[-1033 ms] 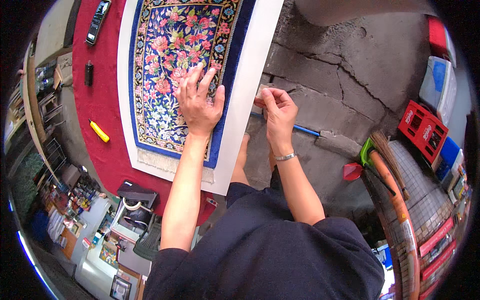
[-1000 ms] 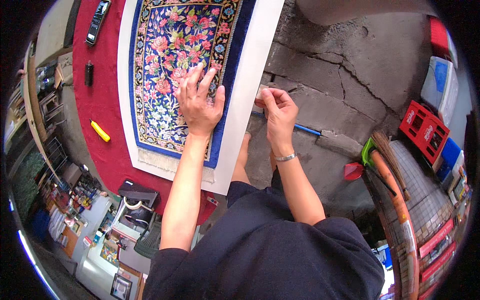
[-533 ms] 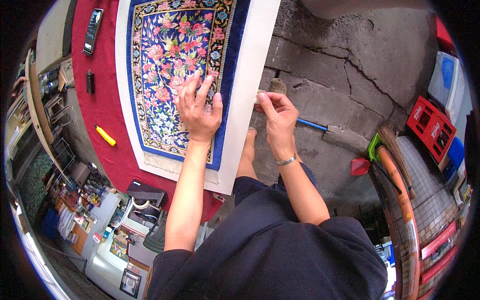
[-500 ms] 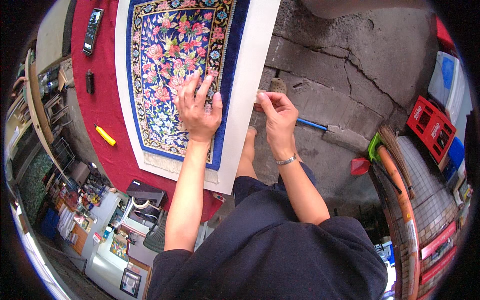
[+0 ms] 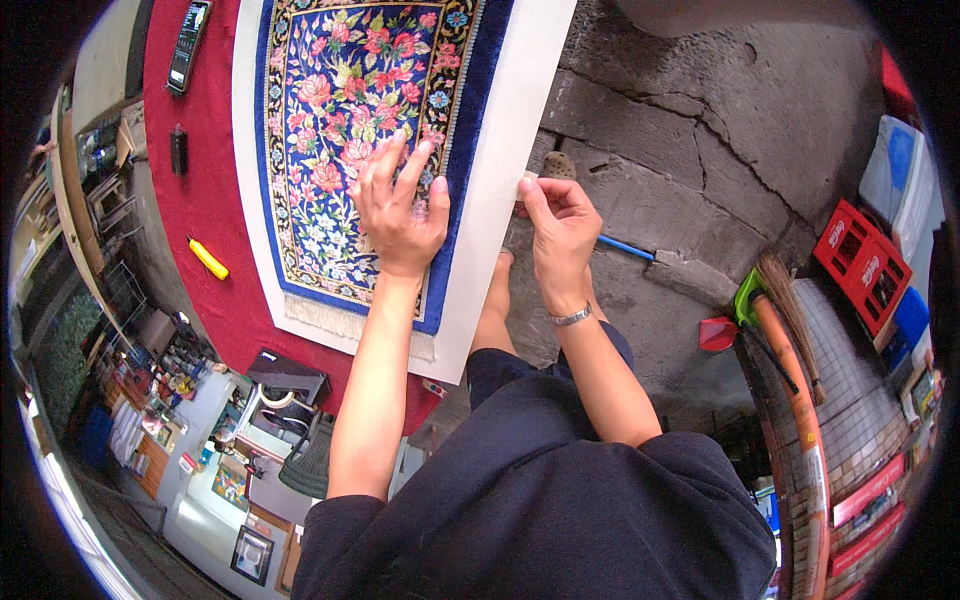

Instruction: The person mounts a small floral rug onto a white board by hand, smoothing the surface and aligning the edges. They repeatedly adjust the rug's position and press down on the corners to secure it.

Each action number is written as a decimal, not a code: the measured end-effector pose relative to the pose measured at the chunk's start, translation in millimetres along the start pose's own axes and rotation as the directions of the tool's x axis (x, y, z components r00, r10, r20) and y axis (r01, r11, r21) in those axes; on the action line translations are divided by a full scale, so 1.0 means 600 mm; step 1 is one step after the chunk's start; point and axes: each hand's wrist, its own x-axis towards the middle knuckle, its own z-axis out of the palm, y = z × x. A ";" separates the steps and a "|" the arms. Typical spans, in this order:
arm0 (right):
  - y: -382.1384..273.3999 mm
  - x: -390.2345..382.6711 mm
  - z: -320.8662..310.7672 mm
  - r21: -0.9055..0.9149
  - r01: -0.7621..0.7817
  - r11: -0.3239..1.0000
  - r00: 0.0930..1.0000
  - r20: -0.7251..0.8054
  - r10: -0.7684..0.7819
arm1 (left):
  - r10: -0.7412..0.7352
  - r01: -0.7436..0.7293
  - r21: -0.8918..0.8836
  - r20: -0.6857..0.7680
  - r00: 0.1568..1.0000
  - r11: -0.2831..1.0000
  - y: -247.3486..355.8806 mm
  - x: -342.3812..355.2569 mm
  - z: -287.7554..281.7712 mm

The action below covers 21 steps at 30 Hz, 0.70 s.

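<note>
My left hand (image 5: 402, 215) lies palm down on a blue rug (image 5: 330, 180) patterned with pink, red and white flowers, its fingers spread. The rug has a pale fringe (image 5: 325, 315) at its near end and rests on a white board (image 5: 490, 215) that borders it. Just past the board's right edge, my right hand (image 5: 560, 225) pinches a small white piece (image 5: 528, 178) between thumb and fingertips. What this piece is made of cannot be made out. A silver bracelet or watch band (image 5: 573, 316) circles my right wrist.
Left of the board, a red cloth (image 5: 215, 300) carries a phone (image 5: 190, 45), a small black object (image 5: 179, 150) and a yellow cutter-like tool (image 5: 208, 258). A black box (image 5: 288, 375) sits near the cloth's lower edge. Rightward are cracked concrete, a red crate (image 5: 862, 262) and a broom (image 5: 790, 310).
The view has shifted slightly. My left hand stays spread on the rug, and my right hand keeps its pinch by the board's edge, with barely any movement.
</note>
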 end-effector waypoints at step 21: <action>0.008 -0.010 0.001 -0.066 0.112 0.991 0.994 0.008 -0.112 | -0.003 0.003 0.006 -0.015 1.000 1.000 -0.007 -0.003 0.005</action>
